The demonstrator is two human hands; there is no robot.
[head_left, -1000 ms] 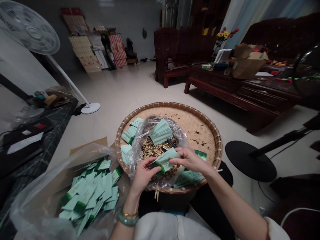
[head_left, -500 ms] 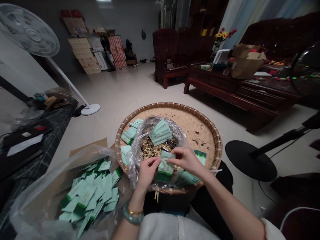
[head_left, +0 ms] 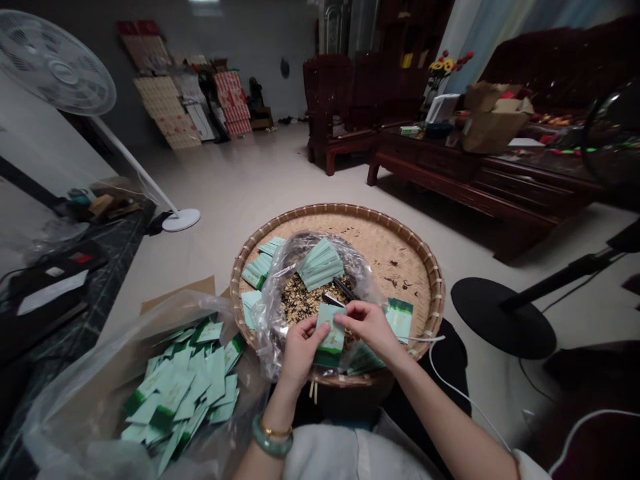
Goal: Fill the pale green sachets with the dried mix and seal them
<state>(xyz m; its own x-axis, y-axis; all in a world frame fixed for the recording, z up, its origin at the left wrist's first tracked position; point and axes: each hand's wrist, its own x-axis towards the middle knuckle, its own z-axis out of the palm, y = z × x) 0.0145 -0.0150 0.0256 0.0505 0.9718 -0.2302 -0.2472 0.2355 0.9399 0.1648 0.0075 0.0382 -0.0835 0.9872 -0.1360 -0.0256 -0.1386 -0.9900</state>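
Note:
Between my two hands is a pale green paper packet [head_left: 330, 338] with a darker green band at its lower end. My left hand [head_left: 303, 347] pinches its left edge, thumb on the front. Fingers of my right hand [head_left: 369, 325] grip its upper right side. Beneath them lies a clear plastic bag [head_left: 274, 313] of dried, mixed tan and dark flakes [head_left: 305, 300]. A fanned stack of green packets [head_left: 321, 264] rests on the flakes. Beside it lies a dark-handled tool [head_left: 345, 288], partly hidden, whose kind I cannot make out.
A round woven bamboo tray [head_left: 430, 267] carries the bag and more packets [head_left: 400, 319]. To the left, a large plastic-lined box [head_left: 75, 400] holds a heap of packets [head_left: 185, 380]. A white cable [head_left: 450, 380] runs at right. Fan bases [head_left: 503, 319] stand on the floor.
My left hand has shifted slightly right and its thumb lies further over the packet. My right hand has come a little lower, and the white cable shows more.

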